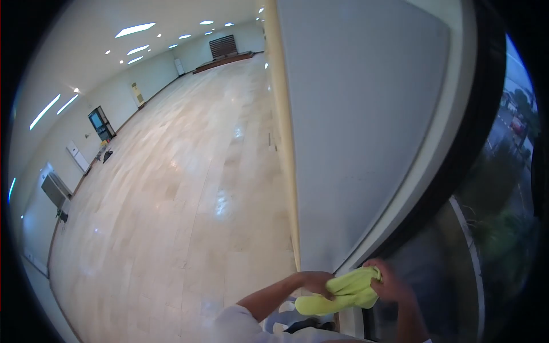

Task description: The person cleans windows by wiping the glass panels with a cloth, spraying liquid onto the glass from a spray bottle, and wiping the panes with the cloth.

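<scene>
A yellow-green cloth (343, 292) is bunched up between my two hands, low in the view beside the window. My left hand (318, 282) grips its left side, and a rounded fold hangs out below the fingers. At the cloth's right end, my right hand (391, 282) is closed with the fingers curled over the top. Right behind the hands are the lower end of the grey wall panel (366, 126) and the dark window frame (457, 154).
A wide hall with a shiny beige tile floor (171, 188) stretches away on the left. Along the far-left wall stand doors (102, 123) and a few small items (106, 154). A low wooden platform (223, 62) is at the back. Outside the window (503, 188) are trees and a road.
</scene>
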`<state>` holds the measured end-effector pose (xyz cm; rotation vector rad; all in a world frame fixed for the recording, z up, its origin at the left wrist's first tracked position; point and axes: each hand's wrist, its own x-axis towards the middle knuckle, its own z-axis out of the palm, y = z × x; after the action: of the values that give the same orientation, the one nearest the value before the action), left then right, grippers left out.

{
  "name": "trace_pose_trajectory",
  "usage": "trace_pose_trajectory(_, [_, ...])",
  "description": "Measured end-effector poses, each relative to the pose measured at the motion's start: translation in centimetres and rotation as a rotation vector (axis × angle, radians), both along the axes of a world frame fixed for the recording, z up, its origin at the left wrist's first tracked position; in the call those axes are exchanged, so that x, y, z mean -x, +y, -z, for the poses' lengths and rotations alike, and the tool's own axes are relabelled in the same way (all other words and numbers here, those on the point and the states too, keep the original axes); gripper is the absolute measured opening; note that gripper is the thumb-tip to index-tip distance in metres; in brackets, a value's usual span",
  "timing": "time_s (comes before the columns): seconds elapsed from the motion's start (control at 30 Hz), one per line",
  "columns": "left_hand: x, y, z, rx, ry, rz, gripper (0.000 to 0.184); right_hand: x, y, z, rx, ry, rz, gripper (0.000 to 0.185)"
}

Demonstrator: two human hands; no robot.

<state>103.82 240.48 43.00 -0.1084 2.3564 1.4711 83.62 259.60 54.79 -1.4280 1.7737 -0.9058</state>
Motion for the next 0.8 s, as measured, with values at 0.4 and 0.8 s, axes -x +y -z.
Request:
trace_pose_trajectory(0.4, [0.8, 3.1, -10.0, -1.539, 0.629, -0.496, 0.078, 3.8, 6.4, -4.7, 0.284, -1.530, 0.529, 0.042])
trace_pose_trajectory(0.8, [2.3, 0.7, -13.3, -0.859, 0.806, -0.519, 0.076, -4.0, 16.6, -9.1, 0.397, 0.038, 0.787, 0.047])
